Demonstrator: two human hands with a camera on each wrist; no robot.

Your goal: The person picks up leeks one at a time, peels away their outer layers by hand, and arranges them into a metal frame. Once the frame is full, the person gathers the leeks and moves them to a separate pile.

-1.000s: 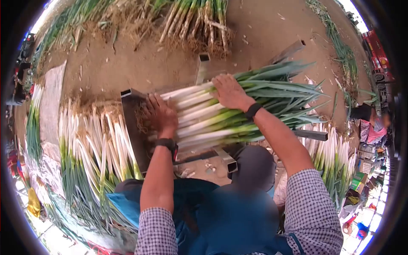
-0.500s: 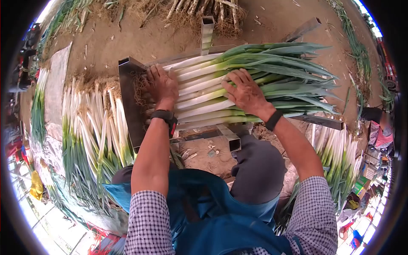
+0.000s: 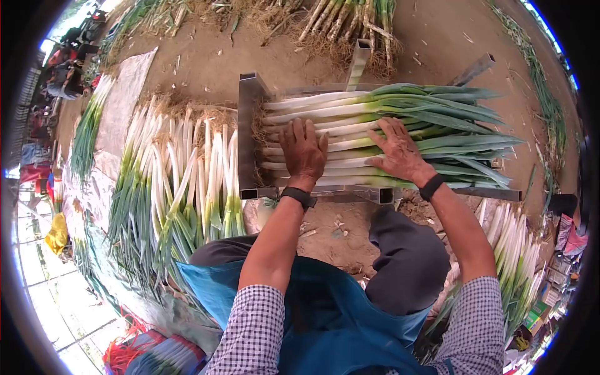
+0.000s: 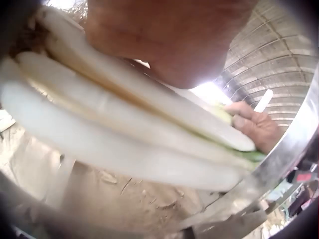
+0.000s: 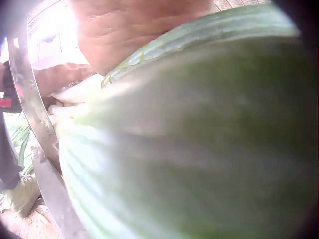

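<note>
A layer of long green onions (image 3: 350, 128) lies across a metal rack, roots against its upright end plate (image 3: 247, 144) on the left and green leaves (image 3: 462, 125) fanning to the right. My left hand (image 3: 304, 150) rests on the white stalks a little right of the roots, its fingers spread and pointing away from me. Where the white turns green, my right hand (image 3: 400, 153) lies over the onions with fingers extended and thumb out to the left. In the left wrist view, white stalks (image 4: 124, 119) run close under the palm. Green leaves (image 5: 199, 149) fill most of the right wrist view.
Metal posts (image 3: 358, 65) stick out from the rack's far side, and a bar end (image 3: 487, 194) juts out at the right. More onions (image 3: 181, 181) lie in a heap at left, others (image 3: 512, 262) at right. Rooted stalks (image 3: 350, 28) lie on the dirt floor beyond.
My left hand has come off the root end onto the white stalks. My right hand has shifted from the pile's far edge to its middle. The onions lie still, no longer blurred.
</note>
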